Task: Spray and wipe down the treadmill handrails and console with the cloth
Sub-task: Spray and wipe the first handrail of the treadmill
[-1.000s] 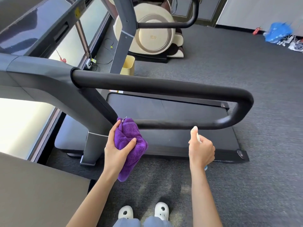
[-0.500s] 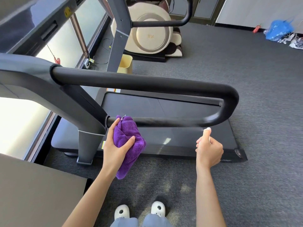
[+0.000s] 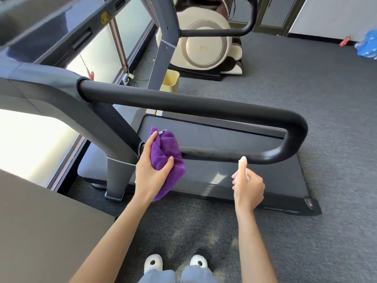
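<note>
A black looped handrail [image 3: 204, 107] runs from the grey treadmill upright [image 3: 61, 94] to the right and curves back underneath. My left hand [image 3: 152, 170] grips a bunched purple cloth [image 3: 165, 156] pressed on the lower bar of the handrail, right beside the upright. My right hand [image 3: 247, 184] holds a small white spray bottle [image 3: 242, 163], nozzle up, just below the lower bar near its right bend. Most of the bottle is hidden in my fist. The console is out of view.
The treadmill deck [image 3: 224, 180] lies on grey carpet beyond my feet [image 3: 175, 264]. A second treadmill's upright [image 3: 161, 48], a yellow bin [image 3: 170, 80] and a cream massage chair [image 3: 206, 41] stand behind. A grey surface [image 3: 40, 231] fills the lower left; windows run along the left.
My left hand with the cloth stays on the lower bar by the upright. My right hand with the bottle has shifted slightly left, under the lower bar. My head view has moved.
</note>
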Motion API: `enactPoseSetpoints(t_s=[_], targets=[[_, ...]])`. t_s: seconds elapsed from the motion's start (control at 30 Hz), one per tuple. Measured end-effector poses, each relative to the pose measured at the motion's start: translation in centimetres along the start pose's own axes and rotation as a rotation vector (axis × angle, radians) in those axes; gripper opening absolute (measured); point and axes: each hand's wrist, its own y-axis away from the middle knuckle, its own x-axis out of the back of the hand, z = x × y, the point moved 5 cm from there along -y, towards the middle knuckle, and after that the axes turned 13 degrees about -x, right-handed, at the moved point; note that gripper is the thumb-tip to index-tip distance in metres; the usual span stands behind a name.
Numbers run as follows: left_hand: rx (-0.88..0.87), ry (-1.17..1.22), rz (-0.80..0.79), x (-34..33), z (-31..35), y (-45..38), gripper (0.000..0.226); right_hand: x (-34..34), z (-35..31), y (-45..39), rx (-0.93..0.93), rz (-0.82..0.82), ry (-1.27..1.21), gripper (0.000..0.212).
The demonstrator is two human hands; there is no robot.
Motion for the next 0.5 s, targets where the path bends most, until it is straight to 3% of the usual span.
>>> enactPoseSetpoints(t_s=[0.13,0.3,0.37,0.5], targets=[[-0.198,-0.303,-0.057,-0.5,1.2,-3.7,0.071,-0.2,-0.9,0.5,0.056,-0.044,-0.005,0.084],[-0.296,-0.736,-0.406,-4.2,-3.0,-5.0,0.082,-0.4,-1.4,0.8,0.099,-0.041,0.011,0.081],[-0.283,-0.764,-0.461,-4.8,-3.7,-5.1,0.089,-0.7,-1.4,0.8,0.107,-0.042,0.019,0.08],[-0.306,-0.551,-0.557,-3.8,-3.7,-5.2,0.084,-1.5,-1.2,0.9,0.106,-0.07,0.034,0.073]])
